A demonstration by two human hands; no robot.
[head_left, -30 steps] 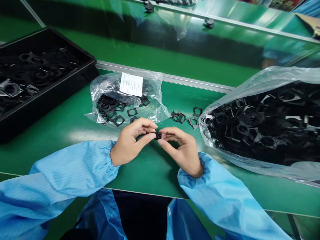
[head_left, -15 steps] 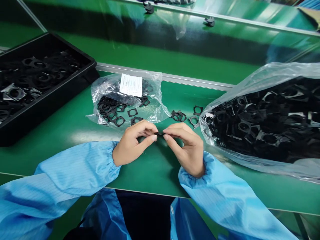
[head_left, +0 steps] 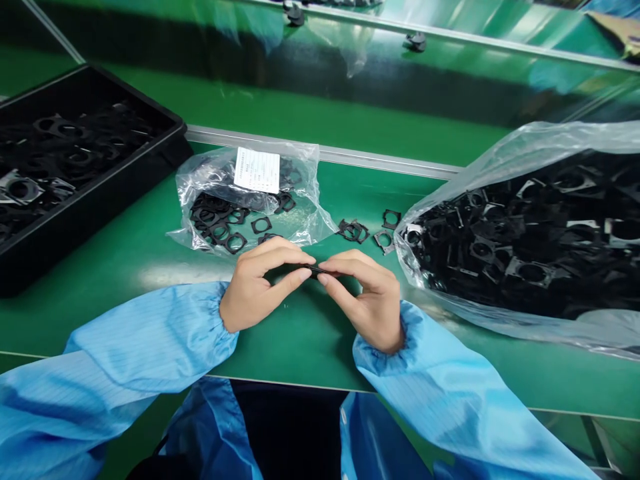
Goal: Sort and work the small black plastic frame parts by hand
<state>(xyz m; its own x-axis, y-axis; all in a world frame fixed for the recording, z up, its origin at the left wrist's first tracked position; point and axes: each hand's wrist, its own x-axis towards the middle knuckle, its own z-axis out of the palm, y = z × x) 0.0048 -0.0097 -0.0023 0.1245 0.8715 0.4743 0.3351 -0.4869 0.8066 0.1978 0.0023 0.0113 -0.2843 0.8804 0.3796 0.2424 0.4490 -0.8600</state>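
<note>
A small black plastic frame (head_left: pixel 314 269) is seen almost edge-on, pinched between the fingertips of both hands. My left hand (head_left: pixel 263 283) holds one side with thumb and fingers, and my right hand (head_left: pixel 363 297) grips the other. Most of the frame is hidden by my fingers. Just beyond my hands lies a clear plastic bag (head_left: pixel 250 200) with a white label, holding several similar black frames. Several loose frames (head_left: pixel 353 231) lie on the green mat (head_left: pixel 300 340) to the right of that bag.
A large clear bag (head_left: pixel 520 233) heaped with black parts lies to the right. A black tray (head_left: pixel 100 207) of parts sits at the left. A metal rail (head_left: pixel 320 155) crosses the bench behind the mat, and blue sleeves cover both my arms.
The black frame has turned from showing its face to nearly edge-on. My fingers have shifted around it, and the view has moved slightly.
</note>
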